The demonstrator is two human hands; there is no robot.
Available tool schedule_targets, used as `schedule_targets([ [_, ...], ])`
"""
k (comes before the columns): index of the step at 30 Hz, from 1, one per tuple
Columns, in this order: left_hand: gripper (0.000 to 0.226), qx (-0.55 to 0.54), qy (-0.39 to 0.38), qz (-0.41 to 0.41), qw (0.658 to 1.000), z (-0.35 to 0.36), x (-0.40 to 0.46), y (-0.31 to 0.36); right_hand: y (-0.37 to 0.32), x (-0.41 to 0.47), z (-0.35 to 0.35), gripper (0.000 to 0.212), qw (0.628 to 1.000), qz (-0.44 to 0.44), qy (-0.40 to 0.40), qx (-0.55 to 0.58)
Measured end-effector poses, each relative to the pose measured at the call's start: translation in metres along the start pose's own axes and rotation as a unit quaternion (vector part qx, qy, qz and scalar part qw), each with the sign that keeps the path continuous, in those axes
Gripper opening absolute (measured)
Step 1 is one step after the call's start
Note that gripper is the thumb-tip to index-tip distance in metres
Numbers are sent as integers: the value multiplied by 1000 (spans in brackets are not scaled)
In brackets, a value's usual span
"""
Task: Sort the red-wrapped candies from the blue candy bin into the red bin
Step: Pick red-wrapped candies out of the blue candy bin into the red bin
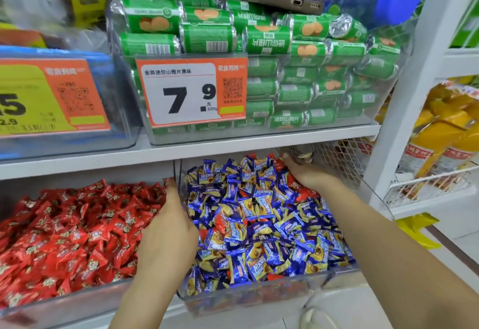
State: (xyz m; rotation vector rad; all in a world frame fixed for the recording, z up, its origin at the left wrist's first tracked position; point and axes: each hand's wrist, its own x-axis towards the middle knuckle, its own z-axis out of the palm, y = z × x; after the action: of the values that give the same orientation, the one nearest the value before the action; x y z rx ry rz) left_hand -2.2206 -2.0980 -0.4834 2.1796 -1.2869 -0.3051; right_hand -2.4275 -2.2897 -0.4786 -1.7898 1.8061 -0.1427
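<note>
Head view only. Clear plastic bin of blue-and-yellow wrapped candies [269,290] sits at 5 o'clock on the lower shelf; clear plastic bin of red-wrapped candies [77,300] at 8 o'clock, touching it side by side.

Left hand [168,227] lies along the divider between the two bins, fingers straight and together, pointing to 12 o'clock; fingertips reach the back of the shelf gap. Palm side hidden, so can't tell if anything is under it.

Right hand [307,173] is at the far right corner of the blue bin, roughly 1 o'clock from centre, flat on the pile, fingers extended under the upper shelf edge. Fingertips partly hidden by the white shelf board [233,144].

Stray red-wrapped candies in the blue pile [223,221]: a few visible near centre, a few more beside the right hand at the back. Count unclear, most are buried.

Above, at 12 o'clock: clear bin of green foil snack rolls [293,43] with an orange-and-white price tag reading 7.9 [191,90]. Blurred yellow-and-orange price tag [49,95] at 9 o'clock, cut off by the left frame edge. Yellow packets in a white wire basket [440,142] at 3 o'clock, blurred.
</note>
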Motion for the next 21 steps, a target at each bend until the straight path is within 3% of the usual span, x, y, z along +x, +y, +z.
schedule_targets([
  [4,72,24,6,2,1000,1,0,1,-7,-4,13,76,991,5,-70,117],
  [7,71,33,7,-2,999,1,0,3,-20,-22,23,66,974,-61,-102,193],
  [11,71,28,1,-6,1000,2,-1,4,-35,-45,31,55,960,-159,-91,212],
  [15,66,-17,-24,-12,999,-3,0,5,-34,-71,27,38,955,-224,-108,161],
  [18,56,24,40,43,998,-6,1,5,-16,-87,20,50,956,-263,-91,93],
  [21,38,9,116,139,983,-7,0,8,12,-93,8,49,958,-257,-30,122],
])
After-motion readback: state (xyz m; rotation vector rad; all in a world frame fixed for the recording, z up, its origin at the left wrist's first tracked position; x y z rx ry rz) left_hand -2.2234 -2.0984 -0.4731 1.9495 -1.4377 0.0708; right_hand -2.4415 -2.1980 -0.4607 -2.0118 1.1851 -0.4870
